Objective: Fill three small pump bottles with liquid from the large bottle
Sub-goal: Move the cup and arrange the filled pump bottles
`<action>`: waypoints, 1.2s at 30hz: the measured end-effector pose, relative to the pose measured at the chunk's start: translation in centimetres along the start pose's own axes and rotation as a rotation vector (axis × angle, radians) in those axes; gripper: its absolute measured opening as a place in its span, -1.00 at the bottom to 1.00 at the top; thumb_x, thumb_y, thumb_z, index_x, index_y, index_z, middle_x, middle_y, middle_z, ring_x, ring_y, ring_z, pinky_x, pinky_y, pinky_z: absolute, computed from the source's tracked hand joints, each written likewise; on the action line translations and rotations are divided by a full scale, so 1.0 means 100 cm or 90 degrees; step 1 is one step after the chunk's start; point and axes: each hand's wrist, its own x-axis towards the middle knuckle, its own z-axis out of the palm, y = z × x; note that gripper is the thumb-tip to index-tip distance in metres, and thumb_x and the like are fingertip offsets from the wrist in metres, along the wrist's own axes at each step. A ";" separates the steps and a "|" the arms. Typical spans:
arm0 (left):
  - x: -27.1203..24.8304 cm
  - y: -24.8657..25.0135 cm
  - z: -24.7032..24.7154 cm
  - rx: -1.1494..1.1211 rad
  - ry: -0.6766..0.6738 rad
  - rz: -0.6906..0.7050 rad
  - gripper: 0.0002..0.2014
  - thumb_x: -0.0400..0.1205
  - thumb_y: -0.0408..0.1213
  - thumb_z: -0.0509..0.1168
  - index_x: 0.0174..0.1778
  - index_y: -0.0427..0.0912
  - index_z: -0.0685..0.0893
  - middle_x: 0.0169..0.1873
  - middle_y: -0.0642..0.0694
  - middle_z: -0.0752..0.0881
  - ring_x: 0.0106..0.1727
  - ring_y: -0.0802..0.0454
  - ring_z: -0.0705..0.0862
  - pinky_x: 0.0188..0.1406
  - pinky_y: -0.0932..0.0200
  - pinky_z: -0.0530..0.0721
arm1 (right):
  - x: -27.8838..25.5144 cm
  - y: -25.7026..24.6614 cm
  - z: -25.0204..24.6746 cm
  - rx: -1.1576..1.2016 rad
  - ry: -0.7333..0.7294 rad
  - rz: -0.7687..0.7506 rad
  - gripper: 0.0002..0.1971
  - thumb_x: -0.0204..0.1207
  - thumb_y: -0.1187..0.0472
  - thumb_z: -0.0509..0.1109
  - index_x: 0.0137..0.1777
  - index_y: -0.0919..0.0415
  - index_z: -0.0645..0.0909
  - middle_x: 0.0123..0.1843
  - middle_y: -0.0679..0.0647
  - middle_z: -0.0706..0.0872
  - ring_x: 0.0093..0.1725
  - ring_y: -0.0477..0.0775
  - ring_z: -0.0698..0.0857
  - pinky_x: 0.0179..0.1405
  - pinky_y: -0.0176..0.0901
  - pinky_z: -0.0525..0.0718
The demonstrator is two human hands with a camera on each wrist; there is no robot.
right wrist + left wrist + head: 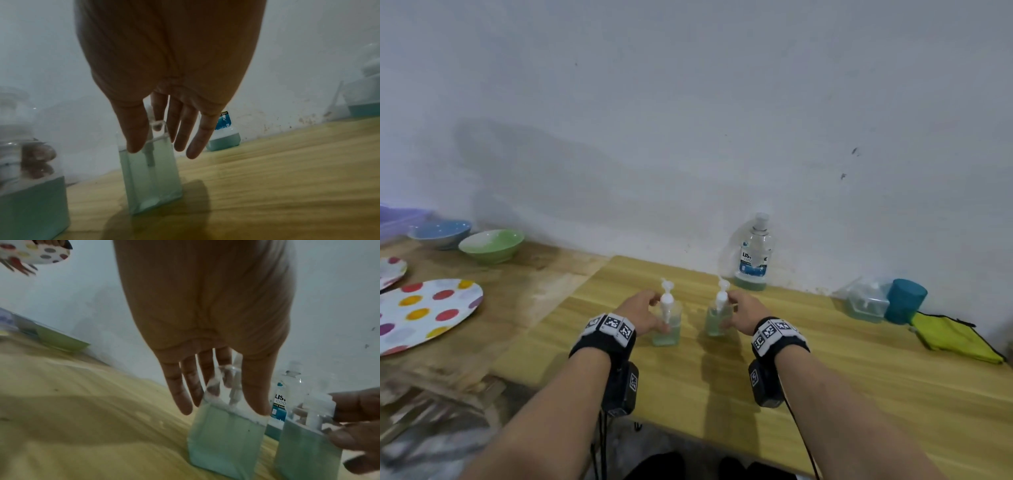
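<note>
Two small clear pump bottles with pale green liquid stand side by side on the wooden table (859,377). My left hand (643,313) (223,408) grips the left pump bottle (667,322) (224,438), thumb on the near side and fingers behind. In the same way my right hand (744,313) (156,146) grips the right pump bottle (717,317) (152,178). The large bottle (755,253) (224,134), nearly drained, stands capped against the wall. A third small pump bottle (868,301) sits at the back right.
A teal cup (905,301) and a yellow cloth (955,337) lie right of the third bottle. A green bowl (491,245), a blue bowl (440,233) and a dotted plate (424,311) sit on the left. The wall runs close behind.
</note>
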 end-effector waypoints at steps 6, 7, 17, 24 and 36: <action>0.032 0.026 0.007 -0.018 -0.025 0.048 -0.56 0.33 -0.30 0.65 0.12 -0.20 0.74 -0.05 -0.04 0.78 0.02 -0.07 0.74 0.08 0.00 0.73 | 0.013 0.017 -0.023 0.045 0.022 -0.034 -0.69 0.36 0.27 0.63 0.09 0.19 0.70 -0.06 -0.01 0.73 -0.01 0.06 0.69 0.13 -0.04 0.65; 0.040 0.037 0.008 -0.017 -0.033 0.060 -0.56 0.33 -0.29 0.65 0.11 -0.21 0.74 -0.05 -0.06 0.78 -0.01 -0.06 0.74 0.08 -0.02 0.75 | 0.014 0.022 -0.034 0.040 0.038 -0.035 -0.71 0.36 0.26 0.64 0.06 0.18 0.70 -0.07 -0.01 0.73 -0.03 0.05 0.69 0.11 -0.05 0.66; 0.135 0.195 0.082 -0.003 -0.084 0.220 -0.59 0.34 -0.32 0.64 0.08 -0.16 0.72 -0.07 -0.03 0.72 -0.03 -0.02 0.66 -0.05 0.20 0.53 | 0.026 0.109 -0.177 -0.085 0.215 0.115 -0.84 0.35 0.28 0.59 -0.29 0.22 0.64 -0.14 0.19 0.78 -0.16 0.17 0.71 -0.15 -0.02 0.67; 0.191 0.242 0.151 0.023 -0.104 0.225 -0.50 0.34 -0.28 0.65 0.18 -0.23 0.72 0.10 -0.11 0.77 0.12 -0.09 0.71 0.10 0.09 0.63 | 0.053 0.158 -0.200 -0.121 0.189 0.192 -0.74 0.32 0.27 0.63 -0.32 0.13 0.54 -0.15 0.11 0.72 -0.15 0.10 0.65 -0.27 -0.23 0.51; 0.217 0.238 0.185 0.056 -0.095 0.223 -0.54 0.37 -0.28 0.63 0.16 -0.23 0.71 0.01 -0.08 0.72 0.00 -0.04 0.64 0.05 0.13 0.59 | 0.075 0.178 -0.187 -0.136 0.139 0.221 -0.70 0.36 0.28 0.57 -0.39 0.10 0.47 -0.19 0.10 0.65 -0.15 0.12 0.63 -0.21 -0.19 0.52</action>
